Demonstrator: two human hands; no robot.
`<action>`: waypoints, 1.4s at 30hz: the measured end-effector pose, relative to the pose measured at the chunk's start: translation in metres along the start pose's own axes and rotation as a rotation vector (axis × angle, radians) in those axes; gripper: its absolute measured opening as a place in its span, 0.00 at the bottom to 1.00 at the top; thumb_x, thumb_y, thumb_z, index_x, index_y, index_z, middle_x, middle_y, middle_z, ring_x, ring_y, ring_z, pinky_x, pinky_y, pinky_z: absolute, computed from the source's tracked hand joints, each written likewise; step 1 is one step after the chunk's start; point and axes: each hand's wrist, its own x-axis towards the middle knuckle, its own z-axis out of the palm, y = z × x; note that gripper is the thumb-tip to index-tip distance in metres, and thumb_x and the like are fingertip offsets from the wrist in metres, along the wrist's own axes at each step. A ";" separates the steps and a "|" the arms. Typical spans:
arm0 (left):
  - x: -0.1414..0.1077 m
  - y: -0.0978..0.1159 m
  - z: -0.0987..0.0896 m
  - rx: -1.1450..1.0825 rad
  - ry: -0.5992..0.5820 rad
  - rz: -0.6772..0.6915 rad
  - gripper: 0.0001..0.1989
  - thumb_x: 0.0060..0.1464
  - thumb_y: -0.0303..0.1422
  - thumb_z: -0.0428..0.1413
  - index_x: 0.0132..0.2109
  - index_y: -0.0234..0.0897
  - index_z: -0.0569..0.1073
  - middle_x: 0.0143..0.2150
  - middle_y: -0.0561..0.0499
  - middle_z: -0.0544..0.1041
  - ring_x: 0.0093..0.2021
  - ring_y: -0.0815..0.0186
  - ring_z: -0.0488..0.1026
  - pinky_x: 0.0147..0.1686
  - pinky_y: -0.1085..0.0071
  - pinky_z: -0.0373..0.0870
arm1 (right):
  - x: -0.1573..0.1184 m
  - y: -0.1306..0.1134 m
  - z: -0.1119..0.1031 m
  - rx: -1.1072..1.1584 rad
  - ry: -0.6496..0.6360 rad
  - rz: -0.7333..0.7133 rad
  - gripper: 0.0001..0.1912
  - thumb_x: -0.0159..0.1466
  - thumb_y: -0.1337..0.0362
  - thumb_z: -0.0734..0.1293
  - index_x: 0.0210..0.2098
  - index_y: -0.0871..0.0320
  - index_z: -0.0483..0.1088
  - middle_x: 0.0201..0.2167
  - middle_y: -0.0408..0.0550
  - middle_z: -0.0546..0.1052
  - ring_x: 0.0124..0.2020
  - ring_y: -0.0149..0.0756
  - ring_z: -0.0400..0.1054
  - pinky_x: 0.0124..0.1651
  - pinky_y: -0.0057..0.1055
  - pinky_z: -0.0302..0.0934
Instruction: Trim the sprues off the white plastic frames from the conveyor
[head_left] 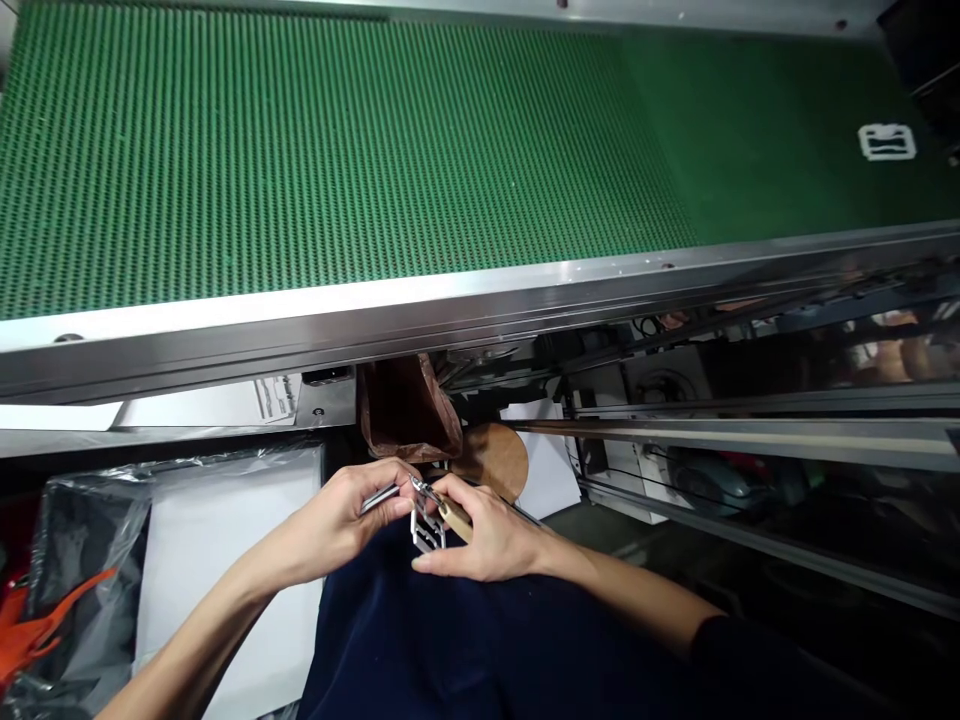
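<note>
My left hand (pixel 349 515) grips a slim metal tool (pixel 379 497), its tip reaching toward my right hand. My right hand (pixel 484 530) holds a wood-handled tool (pixel 455 518) with a metal tip. Right at those tips hangs a small silver lattice-shaped metal piece (pixel 428 530), close against my right fingers. Whether the tips pinch it is hard to tell at this size. Below my hands is my dark blue clothing (pixel 457 640).
Beyond my hands, a green ribbed conveyor belt (pixel 315 150) with a steel side rail (pixel 480 320) carries a white piece (pixel 887 142). A brown paper bag (pixel 409 410), a round tan disc (pixel 491 460), and plastic-wrapped white sheets (pixel 225 540) sit nearby.
</note>
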 end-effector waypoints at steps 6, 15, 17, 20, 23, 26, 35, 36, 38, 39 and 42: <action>0.002 0.002 -0.003 -0.023 -0.047 -0.077 0.12 0.59 0.40 0.48 0.36 0.35 0.68 0.33 0.51 0.70 0.34 0.65 0.65 0.35 0.71 0.62 | -0.004 -0.001 -0.024 -0.143 -0.038 -0.111 0.25 0.54 0.47 0.66 0.45 0.55 0.62 0.38 0.43 0.73 0.37 0.33 0.68 0.39 0.27 0.58; 0.011 0.007 -0.007 -0.027 -0.133 -0.069 0.11 0.58 0.36 0.49 0.31 0.35 0.64 0.31 0.52 0.68 0.32 0.66 0.62 0.32 0.70 0.58 | -0.016 -0.021 -0.078 -0.803 -0.073 -0.223 0.14 0.62 0.55 0.59 0.38 0.59 0.65 0.32 0.47 0.71 0.34 0.35 0.65 0.38 0.31 0.54; 0.013 0.007 -0.006 -0.025 -0.136 -0.073 0.11 0.58 0.36 0.49 0.30 0.35 0.64 0.30 0.53 0.68 0.31 0.66 0.62 0.32 0.71 0.58 | -0.014 -0.026 -0.082 -0.861 -0.103 -0.245 0.13 0.62 0.54 0.59 0.37 0.59 0.64 0.31 0.47 0.71 0.33 0.35 0.65 0.36 0.31 0.54; 0.015 0.009 -0.006 -0.021 -0.151 -0.083 0.11 0.58 0.36 0.48 0.30 0.35 0.64 0.29 0.53 0.67 0.30 0.67 0.61 0.31 0.72 0.57 | -0.011 -0.034 -0.086 -0.910 -0.161 -0.260 0.15 0.62 0.53 0.57 0.36 0.59 0.64 0.31 0.47 0.70 0.31 0.35 0.65 0.33 0.31 0.52; 0.014 0.013 -0.007 -0.009 -0.166 -0.081 0.10 0.58 0.35 0.48 0.30 0.35 0.64 0.29 0.54 0.66 0.30 0.68 0.59 0.30 0.72 0.57 | -0.009 -0.042 -0.090 -0.943 -0.206 -0.249 0.15 0.63 0.53 0.56 0.35 0.60 0.64 0.31 0.49 0.70 0.31 0.36 0.65 0.31 0.31 0.52; 0.014 0.016 -0.007 0.022 -0.181 -0.076 0.10 0.58 0.34 0.48 0.30 0.35 0.63 0.27 0.55 0.63 0.29 0.68 0.58 0.30 0.73 0.56 | -0.010 -0.049 -0.092 -0.963 -0.237 -0.224 0.14 0.62 0.55 0.58 0.36 0.60 0.64 0.31 0.50 0.71 0.30 0.37 0.66 0.31 0.30 0.53; 0.017 0.016 -0.007 0.079 -0.214 -0.067 0.10 0.58 0.34 0.47 0.29 0.35 0.62 0.27 0.55 0.62 0.28 0.69 0.57 0.28 0.73 0.54 | -0.009 -0.065 -0.096 -1.022 -0.253 -0.240 0.12 0.61 0.58 0.59 0.34 0.60 0.66 0.28 0.51 0.71 0.28 0.39 0.67 0.29 0.31 0.55; 0.018 0.016 -0.007 0.084 -0.216 -0.066 0.10 0.58 0.34 0.47 0.29 0.36 0.62 0.27 0.56 0.62 0.28 0.69 0.56 0.28 0.74 0.54 | -0.008 -0.068 -0.096 -1.034 -0.254 -0.243 0.12 0.60 0.58 0.59 0.34 0.61 0.67 0.27 0.51 0.71 0.27 0.40 0.68 0.29 0.32 0.56; 0.018 0.016 -0.007 0.099 -0.218 -0.064 0.10 0.58 0.33 0.47 0.29 0.36 0.62 0.26 0.56 0.61 0.27 0.69 0.56 0.27 0.74 0.54 | -0.007 -0.072 -0.096 -1.059 -0.262 -0.250 0.12 0.60 0.59 0.59 0.33 0.62 0.68 0.26 0.52 0.71 0.26 0.40 0.68 0.29 0.32 0.56; 0.018 0.016 -0.006 0.106 -0.221 -0.063 0.10 0.57 0.33 0.47 0.28 0.35 0.62 0.26 0.56 0.61 0.27 0.69 0.56 0.27 0.74 0.54 | -0.006 -0.074 -0.096 -1.070 -0.263 -0.260 0.12 0.60 0.59 0.59 0.32 0.62 0.68 0.26 0.52 0.71 0.26 0.40 0.68 0.29 0.32 0.56; 0.017 0.016 -0.006 0.109 -0.226 -0.064 0.10 0.57 0.32 0.48 0.28 0.36 0.62 0.26 0.56 0.60 0.27 0.69 0.56 0.27 0.74 0.54 | -0.002 -0.076 -0.097 -1.076 -0.261 -0.293 0.12 0.60 0.60 0.60 0.30 0.63 0.69 0.25 0.54 0.71 0.25 0.41 0.68 0.29 0.33 0.57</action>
